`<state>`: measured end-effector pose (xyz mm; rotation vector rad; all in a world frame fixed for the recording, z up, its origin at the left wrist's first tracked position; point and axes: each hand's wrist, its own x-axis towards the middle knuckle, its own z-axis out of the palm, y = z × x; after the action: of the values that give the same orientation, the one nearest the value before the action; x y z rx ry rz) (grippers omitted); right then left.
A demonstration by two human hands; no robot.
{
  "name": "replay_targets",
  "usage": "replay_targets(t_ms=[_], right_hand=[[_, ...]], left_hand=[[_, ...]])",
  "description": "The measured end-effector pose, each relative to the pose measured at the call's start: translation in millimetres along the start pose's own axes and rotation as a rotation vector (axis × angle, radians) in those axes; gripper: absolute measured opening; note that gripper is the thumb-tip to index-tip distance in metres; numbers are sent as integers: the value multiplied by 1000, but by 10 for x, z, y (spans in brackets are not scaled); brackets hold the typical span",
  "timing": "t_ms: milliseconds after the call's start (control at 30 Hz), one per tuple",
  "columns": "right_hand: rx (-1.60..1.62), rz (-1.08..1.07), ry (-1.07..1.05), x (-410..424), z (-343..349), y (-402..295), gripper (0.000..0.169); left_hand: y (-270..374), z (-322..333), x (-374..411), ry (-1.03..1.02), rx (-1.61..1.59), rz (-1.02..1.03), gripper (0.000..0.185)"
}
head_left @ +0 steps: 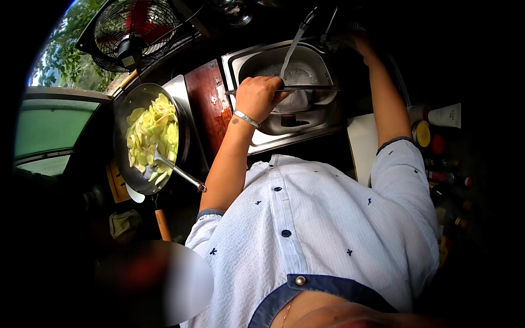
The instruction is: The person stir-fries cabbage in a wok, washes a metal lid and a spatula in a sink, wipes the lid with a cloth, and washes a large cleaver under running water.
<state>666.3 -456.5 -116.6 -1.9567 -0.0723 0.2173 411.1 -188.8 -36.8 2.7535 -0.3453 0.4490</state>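
My left hand (261, 92) grips a long, dark-rimmed thing (313, 87), seen nearly edge-on across the steel sink (253, 148); it may be a pan lid. Beyond it, water pours from the faucet (304, 25) into the basin. My right hand (356, 43) reaches past the sink's far right corner. Shadow and blur hide its fingers, so I cannot tell what it holds. To the left, a wok (122, 137) contains pale yellow-green vegetable slices (152, 133). A metal spatula (182, 172) rests in it, its handle jutting over the near-right rim.
A reddish-brown board or counter panel (207, 104) lies between wok and sink. A caged fan (135, 35) stands at the window, far left. Bottles (445, 177), a jar (421, 133) and a white tube (445, 115) line the right side. A wooden handle (163, 225) projects below the wok.
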Motion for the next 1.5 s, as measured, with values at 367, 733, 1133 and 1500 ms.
replay_targets(t_ms=[367,733,1133,1500], right_hand=[[-20,127,189,-443,-322,280,30],[80,170,-52,-504,-69,477,34],[186,242,1,-548,-150,669,28],[582,101,152,-774,87,709,28]], left_hand=[[-220,60,-569,616,-1076,-596,20],[-15,-30,-1060,599,-1037,-469,25],[-202,318,-1361,883,-1345,-917,35],[-195,812,-650,739,-1360,-868,27]])
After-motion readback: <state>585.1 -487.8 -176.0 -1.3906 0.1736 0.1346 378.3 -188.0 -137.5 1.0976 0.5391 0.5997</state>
